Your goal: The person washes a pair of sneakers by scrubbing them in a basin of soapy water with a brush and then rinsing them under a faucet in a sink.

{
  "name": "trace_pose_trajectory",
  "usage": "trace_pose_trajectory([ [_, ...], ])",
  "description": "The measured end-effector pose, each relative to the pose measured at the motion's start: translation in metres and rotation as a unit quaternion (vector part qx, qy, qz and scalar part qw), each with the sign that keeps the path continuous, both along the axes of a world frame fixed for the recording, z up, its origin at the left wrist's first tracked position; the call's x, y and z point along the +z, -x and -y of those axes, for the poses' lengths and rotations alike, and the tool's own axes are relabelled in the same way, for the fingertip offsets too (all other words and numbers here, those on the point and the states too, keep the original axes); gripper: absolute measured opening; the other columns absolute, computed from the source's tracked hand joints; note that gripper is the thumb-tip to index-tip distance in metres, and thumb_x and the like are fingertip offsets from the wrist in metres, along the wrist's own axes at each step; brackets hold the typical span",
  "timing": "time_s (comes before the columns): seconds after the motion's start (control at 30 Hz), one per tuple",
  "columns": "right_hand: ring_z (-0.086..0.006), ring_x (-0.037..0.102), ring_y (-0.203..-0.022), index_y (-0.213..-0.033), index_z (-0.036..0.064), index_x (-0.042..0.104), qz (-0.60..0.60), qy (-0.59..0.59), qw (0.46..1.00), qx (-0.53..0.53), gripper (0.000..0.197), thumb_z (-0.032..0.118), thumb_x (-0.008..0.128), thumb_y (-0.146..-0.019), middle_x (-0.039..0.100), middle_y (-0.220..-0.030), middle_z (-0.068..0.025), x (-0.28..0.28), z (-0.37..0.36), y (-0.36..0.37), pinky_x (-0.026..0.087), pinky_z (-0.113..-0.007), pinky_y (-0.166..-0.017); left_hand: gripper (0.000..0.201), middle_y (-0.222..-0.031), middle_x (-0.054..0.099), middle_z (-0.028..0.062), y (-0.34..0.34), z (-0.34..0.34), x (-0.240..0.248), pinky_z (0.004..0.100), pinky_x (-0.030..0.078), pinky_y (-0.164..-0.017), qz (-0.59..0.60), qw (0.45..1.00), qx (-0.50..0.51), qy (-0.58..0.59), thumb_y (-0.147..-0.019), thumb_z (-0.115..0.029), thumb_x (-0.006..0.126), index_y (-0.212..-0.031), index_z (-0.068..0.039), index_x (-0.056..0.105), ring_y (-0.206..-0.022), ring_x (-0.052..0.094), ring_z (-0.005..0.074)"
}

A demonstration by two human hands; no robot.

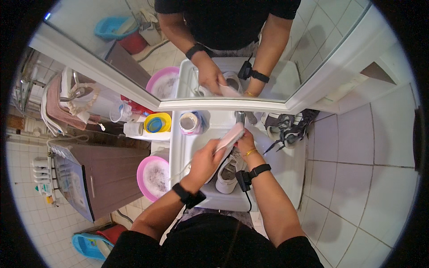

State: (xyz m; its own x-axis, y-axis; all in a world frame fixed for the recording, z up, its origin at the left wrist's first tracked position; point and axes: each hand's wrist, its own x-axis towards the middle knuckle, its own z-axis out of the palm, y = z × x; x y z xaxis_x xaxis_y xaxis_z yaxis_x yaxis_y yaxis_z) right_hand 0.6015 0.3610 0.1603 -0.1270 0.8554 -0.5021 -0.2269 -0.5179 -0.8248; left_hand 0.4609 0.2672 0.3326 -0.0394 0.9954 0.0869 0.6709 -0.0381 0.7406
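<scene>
My left hand (204, 164) is closed around a long, flat, pale pink brush (230, 136), whose bristles I cannot make out. Below it, a white lace-up shoe (227, 175) is tilted in the white sink (263, 196), its heel toward me. At the shoe's far end my right hand (245, 144) grips it, with the fingers partly hidden behind the brush. Each wrist wears a black band, and the right one also has a gold bracelet.
A grey-and-white pair of sneakers (290, 127) lies at the sink's right back, near the tap (240, 117). An open jar (190, 121) stands at the left back. Left of the sink are a pink basin (139, 176) of suds and a washing machine (114, 176). A mirror (219, 103) rises behind.
</scene>
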Motion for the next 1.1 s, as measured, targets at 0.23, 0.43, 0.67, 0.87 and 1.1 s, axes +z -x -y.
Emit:
trace_pose_trajectory([
  [0.23,-0.0178,0.065,-0.08,-0.121,0.0076,0.05,-0.156,0.135,0.978,-0.02,0.023,0.02,0.051,-0.102,0.061,-0.096,-0.0077,0.003,0.015,-0.009,0.056,-0.035,-0.068,0.044,-0.066,0.063,0.0106,0.025,-0.004,-0.11,0.0336,0.047,-0.056,0.116,0.966,-0.007,0.232,-0.102,-0.041,0.05,-0.094,0.001,0.062,-0.056,0.059,0.0208],
  [0.43,-0.0144,0.062,-0.08,-0.127,0.01,0.045,-0.079,0.045,0.993,-0.082,0.034,0.028,0.055,-0.1,0.06,-0.095,-0.0046,0.004,0.019,-0.018,0.053,-0.031,-0.069,0.053,-0.066,0.061,0.008,-0.007,-0.055,-0.111,0.0357,0.047,-0.055,0.173,0.906,-0.052,0.383,-0.103,-0.047,0.045,-0.091,0.001,0.063,-0.058,0.057,0.0157],
  [0.67,-0.0358,0.059,-0.111,-0.142,0.0072,0.037,0.473,0.04,0.866,0.157,0.075,0.035,0.075,-0.084,0.056,-0.13,-0.0184,-0.006,0.065,-0.027,0.046,-0.045,-0.096,0.04,-0.101,0.07,0.0175,-0.003,-0.03,-0.128,0.0409,0.054,-0.075,-0.013,0.982,-0.107,0.157,-0.101,-0.037,0.048,-0.124,-0.008,0.062,-0.089,0.068,0.0357],
  [0.87,-0.0342,0.048,-0.128,-0.148,0.0004,0.021,0.077,0.34,0.937,0.011,0.103,0.027,0.085,-0.071,0.043,-0.139,-0.0249,0.035,0.098,-0.01,0.044,-0.053,-0.099,0.037,-0.096,0.071,0.0157,0.008,0.007,-0.141,0.0462,0.054,-0.07,-0.166,0.956,-0.164,0.18,-0.1,-0.036,0.046,-0.13,-0.02,0.059,-0.082,0.068,0.0358],
  [1.1,-0.0391,0.052,-0.12,-0.138,-0.0041,0.032,0.259,0.192,0.934,-0.153,0.092,0.011,0.085,-0.064,0.047,-0.133,-0.025,-0.009,0.117,-0.038,0.047,-0.05,-0.098,0.037,-0.086,0.069,0.0168,-0.003,-0.005,-0.112,0.0482,0.053,-0.066,-0.167,0.964,-0.151,0.143,-0.097,-0.028,0.05,-0.133,-0.019,0.055,-0.079,0.067,0.0366],
])
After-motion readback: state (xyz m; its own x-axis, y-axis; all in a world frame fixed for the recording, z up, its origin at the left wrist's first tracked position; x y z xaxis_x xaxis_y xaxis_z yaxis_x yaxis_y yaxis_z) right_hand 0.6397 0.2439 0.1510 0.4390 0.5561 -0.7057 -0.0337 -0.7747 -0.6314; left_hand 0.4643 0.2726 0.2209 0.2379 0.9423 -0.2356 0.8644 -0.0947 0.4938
